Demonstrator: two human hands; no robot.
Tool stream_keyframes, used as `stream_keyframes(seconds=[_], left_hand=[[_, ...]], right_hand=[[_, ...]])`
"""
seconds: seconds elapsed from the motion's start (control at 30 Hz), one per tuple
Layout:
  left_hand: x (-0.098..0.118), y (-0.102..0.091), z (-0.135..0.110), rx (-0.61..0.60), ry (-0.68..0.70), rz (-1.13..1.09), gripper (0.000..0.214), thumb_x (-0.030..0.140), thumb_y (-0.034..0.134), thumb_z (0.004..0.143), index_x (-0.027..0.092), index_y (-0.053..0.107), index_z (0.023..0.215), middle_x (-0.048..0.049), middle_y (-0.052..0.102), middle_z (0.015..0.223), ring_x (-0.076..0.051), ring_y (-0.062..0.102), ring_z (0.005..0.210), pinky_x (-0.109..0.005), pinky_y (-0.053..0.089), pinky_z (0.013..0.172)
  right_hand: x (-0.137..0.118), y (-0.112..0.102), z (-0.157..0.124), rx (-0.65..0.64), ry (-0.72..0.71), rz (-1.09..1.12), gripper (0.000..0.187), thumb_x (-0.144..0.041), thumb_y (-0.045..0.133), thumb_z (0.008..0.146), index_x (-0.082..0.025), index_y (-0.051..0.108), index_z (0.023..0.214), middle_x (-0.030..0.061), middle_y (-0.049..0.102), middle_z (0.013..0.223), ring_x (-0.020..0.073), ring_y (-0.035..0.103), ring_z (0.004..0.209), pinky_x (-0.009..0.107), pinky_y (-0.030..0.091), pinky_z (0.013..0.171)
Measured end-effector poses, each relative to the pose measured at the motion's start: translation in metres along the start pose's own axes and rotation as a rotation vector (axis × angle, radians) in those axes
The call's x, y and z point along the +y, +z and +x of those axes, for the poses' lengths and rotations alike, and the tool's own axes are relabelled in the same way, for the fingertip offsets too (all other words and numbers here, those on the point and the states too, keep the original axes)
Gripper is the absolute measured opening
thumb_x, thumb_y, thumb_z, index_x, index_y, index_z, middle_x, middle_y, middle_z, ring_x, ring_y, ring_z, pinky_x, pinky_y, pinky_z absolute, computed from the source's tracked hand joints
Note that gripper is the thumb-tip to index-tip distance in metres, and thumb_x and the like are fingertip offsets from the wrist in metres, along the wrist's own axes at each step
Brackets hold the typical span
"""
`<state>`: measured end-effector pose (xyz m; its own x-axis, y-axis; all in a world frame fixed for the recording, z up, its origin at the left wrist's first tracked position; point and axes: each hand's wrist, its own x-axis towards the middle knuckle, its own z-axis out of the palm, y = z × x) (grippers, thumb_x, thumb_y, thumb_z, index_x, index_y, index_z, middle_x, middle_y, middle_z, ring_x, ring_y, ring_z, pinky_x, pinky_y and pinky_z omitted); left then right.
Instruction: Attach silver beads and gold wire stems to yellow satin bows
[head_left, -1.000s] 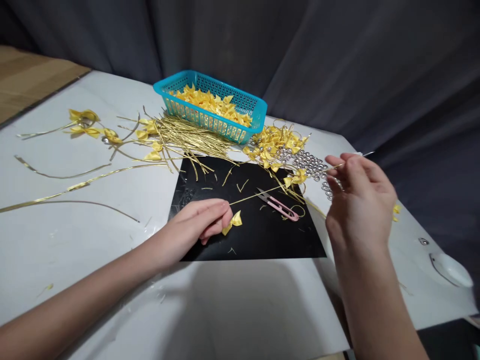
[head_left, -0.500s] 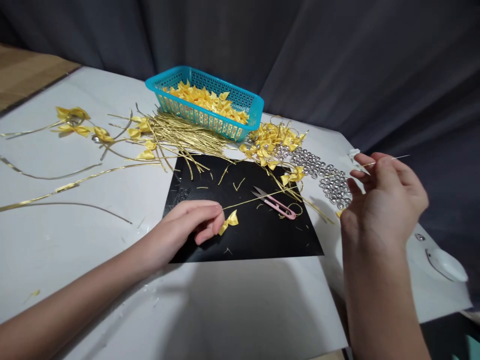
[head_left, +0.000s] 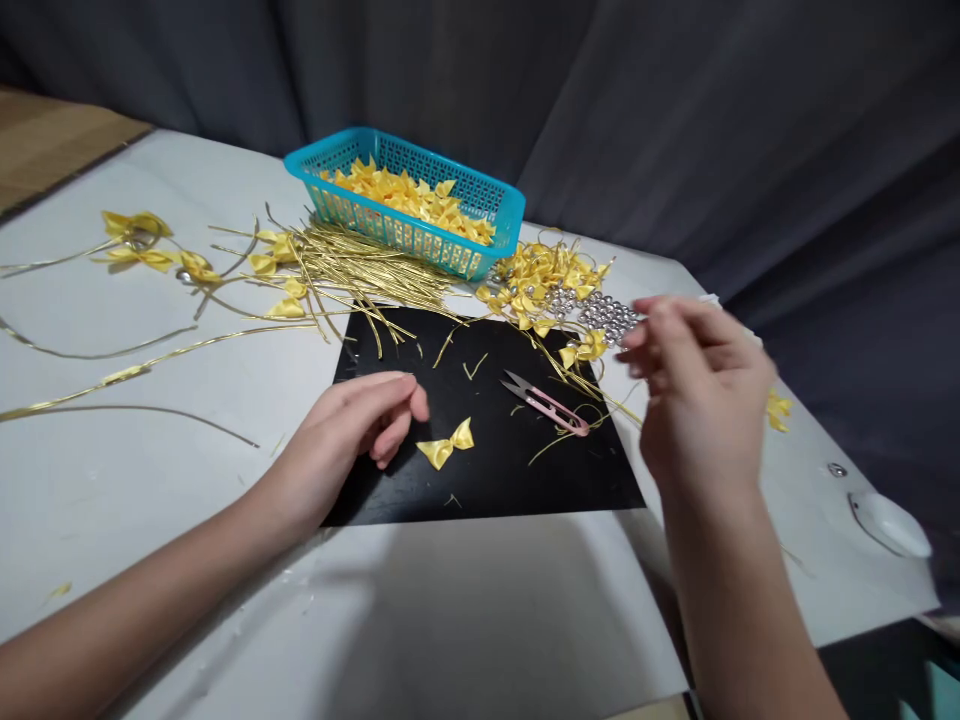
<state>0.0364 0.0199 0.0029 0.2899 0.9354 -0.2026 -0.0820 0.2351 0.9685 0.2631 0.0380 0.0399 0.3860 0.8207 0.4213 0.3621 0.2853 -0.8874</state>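
My left hand rests over the left part of a black mat, fingers curled together, with nothing visible in them. Just right of its fingertips lies a yellow satin bow. My right hand is raised over the right side of the table, slightly blurred, thumb and fingers pinched. The needle seen in it a moment ago is hidden by the fingers. A thin gold thread trails over the mat toward that hand. Pink-handled thread snips lie on the mat beside the thread.
A blue basket of yellow bows stands at the back. Gold cords are heaped before it. More bows and silver beads spread to its right. Joined bows lie at left, a white rounded object at right.
My right hand has come left and inward. The thread that was stretched from my left hand has slipped free and lies loose on the mat. My left hand has shifted left, uncovering the whole bow.
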Motion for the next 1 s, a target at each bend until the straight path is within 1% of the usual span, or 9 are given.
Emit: stream_keyframes(seconds=[0.1, 0.2, 0.27, 0.47, 0.6, 0.7, 0.77, 0.9, 1.0], left_hand=[[0.001, 0.004, -0.001, -0.015, -0.006, 0.031, 0.022, 0.039, 0.058, 0.081, 0.020, 0.069, 0.080, 0.0072, 0.035, 0.043, -0.008, 0.030, 0.044, -0.021, 0.024, 0.044], [0.001, 0.009, -0.003, -0.079, -0.041, 0.060, 0.022, 0.039, 0.063, 0.077, 0.020, 0.072, 0.084, 0.0071, 0.040, 0.040, -0.007, 0.033, 0.043, -0.021, 0.024, 0.044], [0.001, 0.012, -0.005, -0.058, -0.064, 0.070, 0.021, 0.039, 0.064, 0.076, 0.020, 0.074, 0.082, 0.0068, 0.042, 0.040, -0.006, 0.034, 0.042, -0.020, 0.024, 0.044], [0.001, 0.013, -0.007, 0.192, -0.080, 0.074, 0.021, 0.038, 0.075, 0.064, 0.020, 0.075, 0.074, 0.0067, 0.045, 0.039, -0.006, 0.039, 0.042, -0.020, 0.027, 0.044], [-0.001, 0.015, -0.006, 0.215, -0.063, 0.035, 0.020, 0.038, 0.074, 0.065, 0.021, 0.075, 0.076, 0.0068, 0.044, 0.038, -0.007, 0.039, 0.043, -0.020, 0.030, 0.045], [-0.002, 0.012, -0.004, 0.216, -0.054, 0.032, 0.019, 0.037, 0.074, 0.067, 0.020, 0.074, 0.073, 0.0068, 0.044, 0.039, -0.007, 0.038, 0.043, -0.020, 0.030, 0.045], [-0.001, 0.006, 0.000, 0.255, -0.036, -0.003, 0.017, 0.035, 0.074, 0.068, 0.019, 0.072, 0.073, 0.0072, 0.044, 0.040, -0.006, 0.037, 0.044, -0.020, 0.029, 0.046], [0.009, -0.016, 0.015, 0.462, 0.065, -0.153, 0.006, 0.021, 0.074, 0.069, 0.017, 0.069, 0.069, 0.0077, 0.043, 0.042, -0.005, 0.033, 0.046, -0.019, 0.027, 0.046], [0.015, -0.034, 0.026, 0.587, 0.129, -0.139, 0.007, 0.014, 0.075, 0.065, 0.015, 0.070, 0.069, 0.0053, 0.055, 0.052, -0.004, 0.034, 0.046, -0.019, 0.025, 0.044]], right_hand=[[-0.007, 0.019, -0.029, -0.359, -0.061, -0.117, 0.012, -0.027, 0.056, 0.085, -0.019, 0.064, 0.080, -0.0006, 0.057, 0.061, 0.0077, 0.050, 0.050, 0.021, 0.036, 0.045], [-0.010, 0.034, -0.053, -0.561, -0.173, -0.204, 0.012, -0.019, 0.053, 0.086, -0.018, 0.063, 0.079, -0.0009, 0.061, 0.064, 0.0074, 0.055, 0.055, 0.019, 0.040, 0.049], [-0.009, 0.037, -0.061, -0.584, -0.256, -0.255, 0.012, -0.016, 0.052, 0.086, -0.017, 0.061, 0.078, -0.0015, 0.063, 0.066, 0.0066, 0.055, 0.056, 0.018, 0.041, 0.052], [-0.006, 0.034, -0.062, -0.624, -0.372, -0.375, 0.016, -0.021, 0.047, 0.090, -0.019, 0.062, 0.083, 0.0004, 0.065, 0.070, 0.0092, 0.057, 0.059, 0.021, 0.042, 0.056], [-0.005, 0.034, -0.065, -0.687, -0.373, -0.390, 0.020, -0.022, 0.043, 0.091, -0.021, 0.061, 0.083, 0.0020, 0.066, 0.075, 0.0115, 0.060, 0.066, 0.023, 0.044, 0.063], [-0.004, 0.035, -0.063, -0.722, -0.306, -0.362, 0.017, -0.022, 0.046, 0.090, -0.019, 0.062, 0.084, 0.0012, 0.066, 0.073, 0.0105, 0.059, 0.063, 0.022, 0.043, 0.060], [-0.005, 0.034, -0.057, -0.737, -0.229, -0.333, 0.015, -0.023, 0.050, 0.088, -0.018, 0.063, 0.082, 0.0002, 0.065, 0.069, 0.0091, 0.056, 0.057, 0.021, 0.041, 0.056], [-0.007, 0.021, -0.033, -0.738, -0.145, -0.307, 0.016, -0.025, 0.052, 0.087, -0.016, 0.063, 0.079, -0.0009, 0.060, 0.061, 0.0076, 0.052, 0.052, 0.019, 0.038, 0.050], [-0.005, 0.009, -0.016, -0.671, -0.124, -0.325, 0.016, -0.027, 0.054, 0.085, -0.016, 0.064, 0.080, -0.0007, 0.060, 0.060, 0.0077, 0.053, 0.052, 0.018, 0.038, 0.048]])
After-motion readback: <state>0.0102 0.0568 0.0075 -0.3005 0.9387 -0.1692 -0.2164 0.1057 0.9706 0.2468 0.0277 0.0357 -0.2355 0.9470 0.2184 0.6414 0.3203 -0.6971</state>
